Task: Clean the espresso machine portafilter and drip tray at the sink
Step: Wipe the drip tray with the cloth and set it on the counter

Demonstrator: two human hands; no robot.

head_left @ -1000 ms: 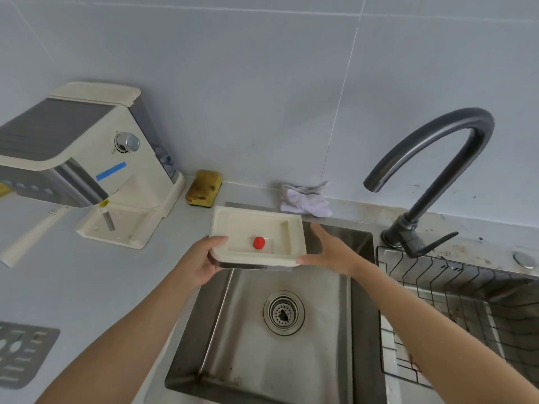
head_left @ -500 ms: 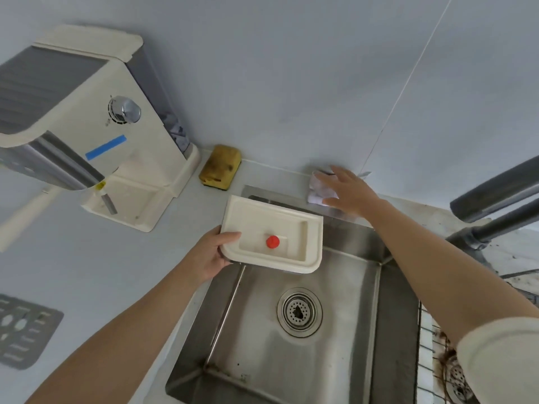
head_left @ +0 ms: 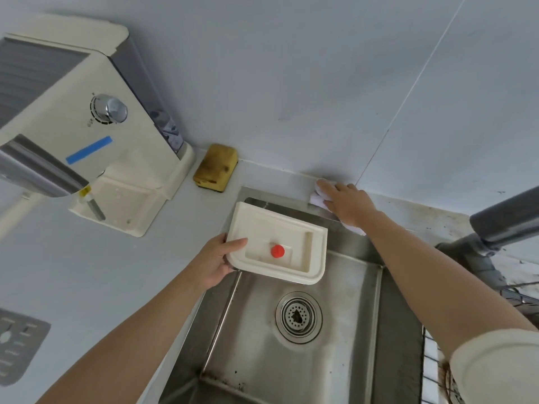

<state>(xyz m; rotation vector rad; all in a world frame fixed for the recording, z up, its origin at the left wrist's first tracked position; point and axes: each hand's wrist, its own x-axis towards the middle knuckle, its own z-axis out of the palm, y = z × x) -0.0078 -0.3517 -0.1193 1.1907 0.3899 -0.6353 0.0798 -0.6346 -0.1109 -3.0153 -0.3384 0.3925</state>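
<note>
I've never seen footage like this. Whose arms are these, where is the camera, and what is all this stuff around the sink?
There is no robot here. These are a person's two bare arms, filmed by one wide-angle camera worn on the head and looking down, which is why the walls seem to bend. The left hand grips a cream drip tray by its edge, thumb on top, over the steel sink. A small red knob sits in the tray. The right hand reaches to the wall and rests on a pale cloth behind the sink. On the counter are the espresso machine, a yellow sponge and, far left, a grey metal grate. The dark faucet is at the right.
</note>
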